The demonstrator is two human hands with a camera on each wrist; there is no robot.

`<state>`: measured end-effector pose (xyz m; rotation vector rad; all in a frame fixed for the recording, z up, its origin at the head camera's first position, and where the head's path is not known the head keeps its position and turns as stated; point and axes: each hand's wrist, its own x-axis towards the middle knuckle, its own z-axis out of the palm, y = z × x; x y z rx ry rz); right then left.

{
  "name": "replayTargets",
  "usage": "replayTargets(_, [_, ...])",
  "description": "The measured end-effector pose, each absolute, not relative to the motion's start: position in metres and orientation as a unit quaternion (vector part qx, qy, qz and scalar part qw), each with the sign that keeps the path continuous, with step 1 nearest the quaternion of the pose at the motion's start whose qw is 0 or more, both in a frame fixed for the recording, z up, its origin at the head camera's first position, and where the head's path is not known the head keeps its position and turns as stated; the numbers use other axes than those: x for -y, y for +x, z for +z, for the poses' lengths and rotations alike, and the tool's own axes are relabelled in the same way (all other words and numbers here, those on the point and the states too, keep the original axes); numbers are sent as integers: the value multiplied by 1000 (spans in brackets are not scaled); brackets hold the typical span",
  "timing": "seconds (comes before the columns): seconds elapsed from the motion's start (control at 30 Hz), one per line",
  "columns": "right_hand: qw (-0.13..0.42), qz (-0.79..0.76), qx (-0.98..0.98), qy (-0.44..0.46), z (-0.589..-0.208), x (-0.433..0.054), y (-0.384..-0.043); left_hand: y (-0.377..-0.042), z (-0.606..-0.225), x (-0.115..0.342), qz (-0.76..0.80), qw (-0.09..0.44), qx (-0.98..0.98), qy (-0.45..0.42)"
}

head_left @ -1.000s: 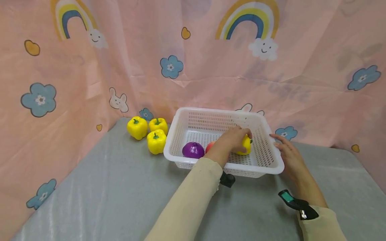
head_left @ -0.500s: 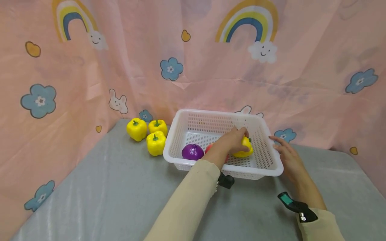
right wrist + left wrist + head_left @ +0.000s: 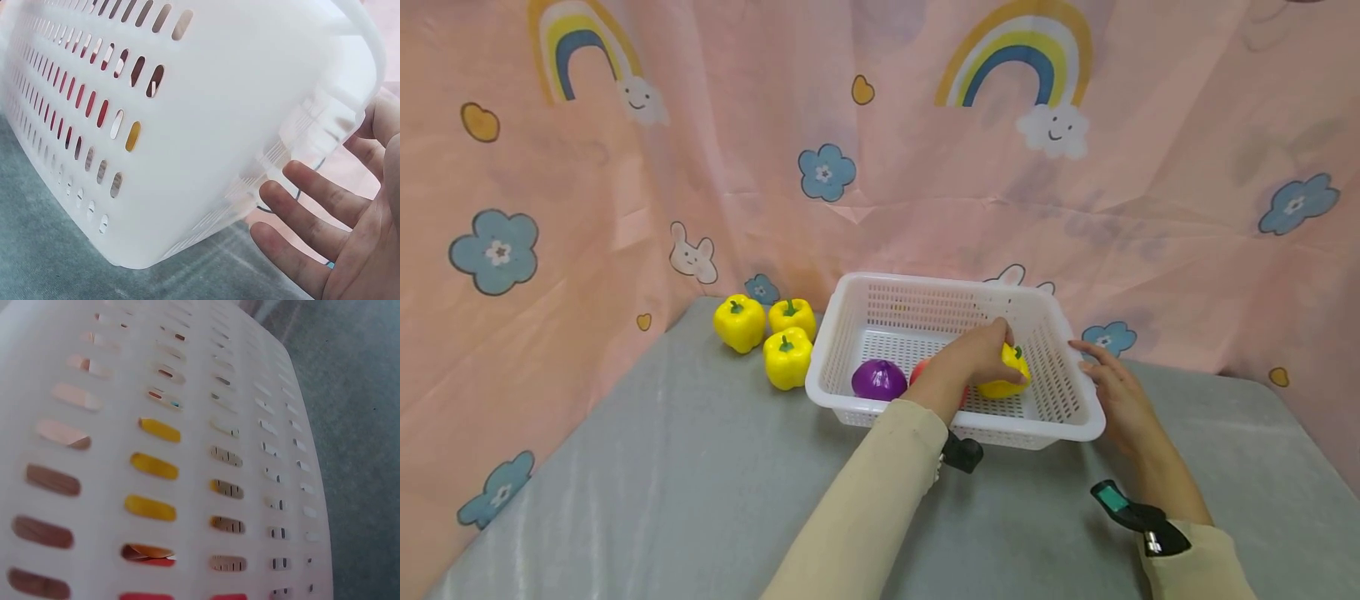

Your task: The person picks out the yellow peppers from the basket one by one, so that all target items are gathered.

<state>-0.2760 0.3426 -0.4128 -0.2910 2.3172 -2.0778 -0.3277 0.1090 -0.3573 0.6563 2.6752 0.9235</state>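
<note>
In the head view my left hand point(image 3: 972, 360) reaches into a white plastic basket point(image 3: 940, 427) and holds a yellow bell pepper point(image 3: 1003, 387), thumb across its near side. The pepper is low in the basket's right half, its green stem up. Beside it a red round thing point(image 3: 919, 368) is mostly hidden by my wrist. A purple onion point(image 3: 878, 380) lies at the left in the basket. Outside the right end, my right hand point(image 3: 1122, 398) touches the rim with fairly straight fingers. The right wrist view has its fingers point(image 3: 312, 187) spread beside the basket wall.
Several yellow bell peppers stand on the grey table point(image 3: 700, 467) left of the basket, the nearest pepper point(image 3: 787, 358) close to its wall. A pink patterned curtain point(image 3: 880, 225) hangs right behind the basket.
My left hand has lowered the yellow bell pepper slightly toward the basket's near side, and its stem has turned more upward. The right hand stays at the rim.
</note>
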Motion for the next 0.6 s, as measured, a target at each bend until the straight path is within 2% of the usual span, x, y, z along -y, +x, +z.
replayTargets(0.6, [8, -658, -748, -83, -412, -342, -276, -330, -355, -109, 290, 117, -909, 274])
